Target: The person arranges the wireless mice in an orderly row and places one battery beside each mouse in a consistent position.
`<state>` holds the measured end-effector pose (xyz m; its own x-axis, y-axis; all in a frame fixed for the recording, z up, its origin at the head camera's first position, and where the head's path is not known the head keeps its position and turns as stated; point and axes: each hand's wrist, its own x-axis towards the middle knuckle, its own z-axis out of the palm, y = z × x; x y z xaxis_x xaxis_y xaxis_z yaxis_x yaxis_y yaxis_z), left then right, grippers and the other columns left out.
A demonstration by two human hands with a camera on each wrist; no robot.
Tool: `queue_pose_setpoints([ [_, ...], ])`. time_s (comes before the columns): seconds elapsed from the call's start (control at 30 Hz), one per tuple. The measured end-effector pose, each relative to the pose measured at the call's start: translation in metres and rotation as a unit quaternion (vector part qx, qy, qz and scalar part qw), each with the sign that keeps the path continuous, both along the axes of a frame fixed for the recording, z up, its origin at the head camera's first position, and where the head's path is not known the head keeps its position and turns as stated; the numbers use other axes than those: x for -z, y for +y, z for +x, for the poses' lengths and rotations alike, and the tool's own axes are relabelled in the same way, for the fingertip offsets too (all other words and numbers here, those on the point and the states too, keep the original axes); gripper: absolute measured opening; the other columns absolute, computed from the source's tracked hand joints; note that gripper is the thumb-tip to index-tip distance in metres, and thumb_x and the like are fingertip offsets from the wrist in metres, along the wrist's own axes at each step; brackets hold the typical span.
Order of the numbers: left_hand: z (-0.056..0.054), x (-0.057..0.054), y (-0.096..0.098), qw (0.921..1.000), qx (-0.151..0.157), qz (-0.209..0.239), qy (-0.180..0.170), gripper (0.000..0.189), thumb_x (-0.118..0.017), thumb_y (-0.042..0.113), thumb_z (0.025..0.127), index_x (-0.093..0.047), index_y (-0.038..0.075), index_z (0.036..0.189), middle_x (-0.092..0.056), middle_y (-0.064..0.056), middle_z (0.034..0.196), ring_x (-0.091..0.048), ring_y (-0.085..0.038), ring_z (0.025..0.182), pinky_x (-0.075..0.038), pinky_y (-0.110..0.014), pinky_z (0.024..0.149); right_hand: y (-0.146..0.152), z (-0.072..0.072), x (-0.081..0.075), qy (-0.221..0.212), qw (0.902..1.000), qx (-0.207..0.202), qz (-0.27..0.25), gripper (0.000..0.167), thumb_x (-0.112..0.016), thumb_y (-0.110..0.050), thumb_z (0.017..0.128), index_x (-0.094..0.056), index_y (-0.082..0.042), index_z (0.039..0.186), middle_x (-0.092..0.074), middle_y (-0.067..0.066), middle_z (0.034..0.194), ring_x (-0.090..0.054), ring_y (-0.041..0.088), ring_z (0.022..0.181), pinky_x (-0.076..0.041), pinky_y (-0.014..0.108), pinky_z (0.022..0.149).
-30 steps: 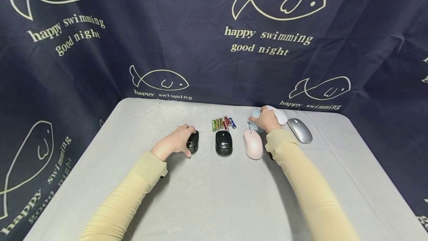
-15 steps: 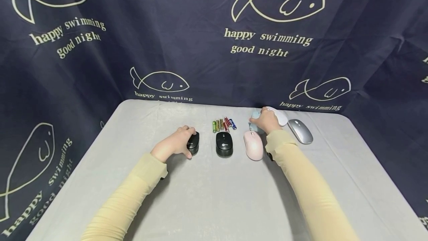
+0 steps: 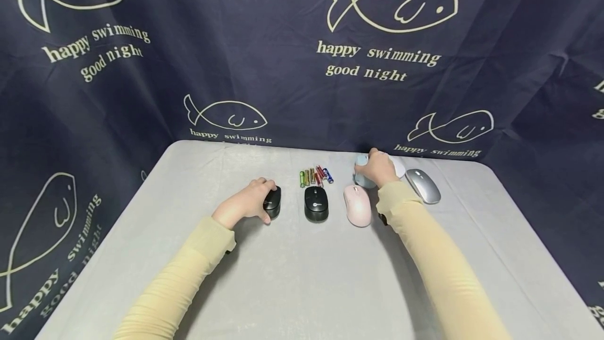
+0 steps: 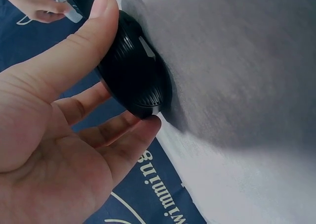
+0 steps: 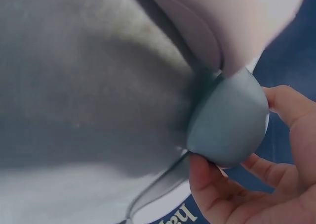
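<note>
My left hand [image 3: 247, 201] grips a black computer mouse [image 3: 272, 203] on the table. In the left wrist view the thumb lies along one side of that black mouse [image 4: 136, 68] and the fingertips hold its other side. At the back right, my right hand [image 3: 380, 168] holds a light blue mouse [image 3: 362, 178] between thumb and fingers, as the right wrist view shows on its blue shell [image 5: 232, 117]. Just in front of it lies a pink mouse [image 3: 357, 206]. A white mouse [image 3: 399, 166], partly hidden by the hand, sits behind, and a silver mouse [image 3: 423, 186] to the right.
A second black mouse [image 3: 316, 203] stands mid-table between the hands. Behind it lie several small batteries [image 3: 316, 175] in green, gold, red and blue. The pale table [image 3: 302, 277] ends at a dark blue fish-print curtain [image 3: 302, 93].
My right hand has shifted slightly right with the light blue mouse, which now overlaps more of the white mouse's side. The left hand stays in place on the black mouse.
</note>
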<state>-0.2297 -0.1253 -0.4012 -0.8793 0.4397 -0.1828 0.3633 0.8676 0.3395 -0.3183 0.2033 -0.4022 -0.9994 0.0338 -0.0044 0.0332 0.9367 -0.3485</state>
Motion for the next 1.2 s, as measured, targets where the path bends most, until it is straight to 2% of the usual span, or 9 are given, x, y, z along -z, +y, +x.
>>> queue_pose_setpoints([
  [0.2, 0.000, 0.001, -0.003, 0.9999, 0.012, 0.005, 0.008, 0.080, -0.090, 0.020, 0.058, -0.050, 0.000, 0.124, -0.051, -0.020, 0.121, -0.048, -0.035, 0.110, -0.042, -0.045, 0.097, 0.000, 0.003, -0.013, -0.008, 0.9999, 0.008, -0.010, 0.059, -0.066, -0.033, 0.081, -0.048, 0.007, 0.120, -0.055, 0.034, 0.114, -0.059, 0.042, 0.099, -0.051, 0.047, 0.082],
  [0.67, 0.000, 0.001, -0.006, 0.9993, 0.034, 0.014, 0.007, 0.078, -0.089, 0.021, 0.061, -0.051, -0.003, 0.125, -0.051, -0.021, 0.120, -0.050, -0.035, 0.110, -0.043, -0.045, 0.097, -0.003, 0.016, -0.035, 0.029, 0.9992, -0.007, -0.028, 0.058, -0.066, -0.035, 0.079, -0.050, 0.003, 0.119, -0.057, 0.031, 0.112, -0.059, 0.043, 0.096, -0.049, 0.049, 0.083],
  [0.87, -0.002, -0.001, -0.006, 0.9992, 0.037, -0.001, -0.012, 0.069, -0.079, 0.029, 0.076, -0.049, -0.003, 0.130, -0.049, -0.022, 0.127, -0.048, -0.034, 0.115, -0.041, -0.044, 0.099, -0.004, 0.023, -0.048, 0.037, 0.9988, -0.008, -0.032, 0.059, -0.066, -0.037, 0.080, -0.051, 0.004, 0.119, -0.058, 0.032, 0.111, -0.058, 0.044, 0.094, -0.047, 0.051, 0.082],
  [0.97, -0.003, -0.003, -0.007, 0.9991, 0.033, -0.004, -0.028, 0.063, -0.073, 0.028, 0.082, -0.049, -0.002, 0.132, -0.046, -0.023, 0.133, -0.045, -0.035, 0.120, -0.039, -0.045, 0.101, -0.005, 0.027, -0.054, 0.038, 0.9987, -0.008, -0.033, 0.060, -0.067, -0.037, 0.080, -0.051, 0.004, 0.120, -0.057, 0.033, 0.112, -0.057, 0.045, 0.096, -0.046, 0.051, 0.084],
  [1.2, -0.005, -0.005, -0.007, 0.9989, 0.028, -0.005, -0.037, 0.062, -0.073, 0.026, 0.081, -0.050, -0.001, 0.132, -0.047, -0.022, 0.133, -0.047, -0.033, 0.120, -0.039, -0.044, 0.102, -0.009, 0.036, -0.063, 0.036, 0.9986, -0.021, -0.034, 0.062, -0.067, -0.039, 0.080, -0.050, 0.004, 0.122, -0.058, 0.033, 0.113, -0.057, 0.045, 0.098, -0.046, 0.052, 0.084],
])
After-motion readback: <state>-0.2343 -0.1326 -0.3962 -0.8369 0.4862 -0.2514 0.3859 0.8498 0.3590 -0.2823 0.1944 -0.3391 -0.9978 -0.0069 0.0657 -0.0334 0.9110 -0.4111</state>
